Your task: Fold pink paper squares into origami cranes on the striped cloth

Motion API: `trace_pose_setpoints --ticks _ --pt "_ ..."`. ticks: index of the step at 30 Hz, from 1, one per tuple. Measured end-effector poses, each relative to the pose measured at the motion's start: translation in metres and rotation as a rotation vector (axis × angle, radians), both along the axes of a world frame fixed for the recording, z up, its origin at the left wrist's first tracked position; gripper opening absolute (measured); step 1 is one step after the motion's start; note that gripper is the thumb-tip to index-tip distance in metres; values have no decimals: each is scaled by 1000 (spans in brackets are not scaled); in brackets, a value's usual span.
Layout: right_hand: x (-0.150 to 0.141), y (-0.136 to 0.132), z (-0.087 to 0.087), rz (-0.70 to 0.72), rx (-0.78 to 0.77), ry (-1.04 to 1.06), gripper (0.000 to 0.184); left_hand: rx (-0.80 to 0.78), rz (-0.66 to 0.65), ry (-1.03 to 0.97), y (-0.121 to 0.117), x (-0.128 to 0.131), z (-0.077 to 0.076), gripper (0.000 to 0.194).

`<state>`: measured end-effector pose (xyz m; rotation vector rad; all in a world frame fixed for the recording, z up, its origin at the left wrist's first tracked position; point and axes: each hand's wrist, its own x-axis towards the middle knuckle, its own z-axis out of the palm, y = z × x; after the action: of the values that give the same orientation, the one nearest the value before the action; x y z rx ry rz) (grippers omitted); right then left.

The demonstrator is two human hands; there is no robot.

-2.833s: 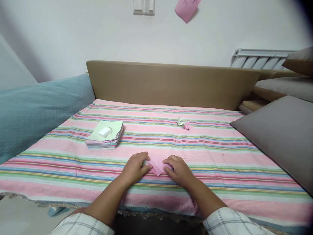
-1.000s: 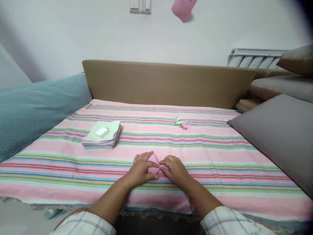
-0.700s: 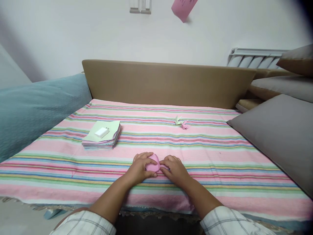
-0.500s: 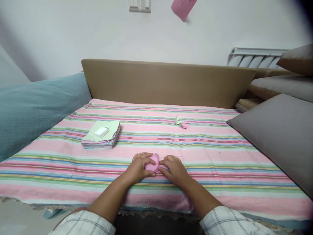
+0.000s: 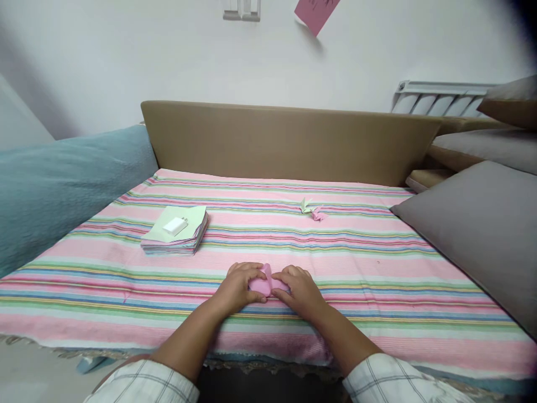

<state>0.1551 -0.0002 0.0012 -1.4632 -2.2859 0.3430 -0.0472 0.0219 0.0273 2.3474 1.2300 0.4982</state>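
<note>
A small piece of pink paper lies on the striped cloth close in front of me, partly folded, with a flap standing up near its middle. My left hand grips its left side between thumb and fingers. On the right side, my right hand pinches the paper with thumb and forefinger. The fingers cover parts of both edges. Farther back on the cloth sit two small folded paper figures, one pale green and one pink, side by side.
A stack of paper sheets stands to the left with a white charger plug on top. The striped cloth covers the seat. Grey cushions line the right, a blue-covered armrest the left, a brown backrest the back.
The raised flap of the pink paper has narrowed and stands more upright between my hands. Both hands keep nearly the same place.
</note>
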Motion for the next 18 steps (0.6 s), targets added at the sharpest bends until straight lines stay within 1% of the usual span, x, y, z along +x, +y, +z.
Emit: trace_pose_setpoints --ticks 4,7,12,18 --pt "-1 0 -1 3 4 -14 33 1 16 9 -1 1 1 46" --pt "-1 0 -1 5 5 -23 35 -7 4 25 -2 1 2 44" --pt "-1 0 -1 2 8 -20 32 -19 2 40 -3 2 4 44" --pt "-1 0 -1 1 3 -13 33 -10 3 6 -1 1 0 43"
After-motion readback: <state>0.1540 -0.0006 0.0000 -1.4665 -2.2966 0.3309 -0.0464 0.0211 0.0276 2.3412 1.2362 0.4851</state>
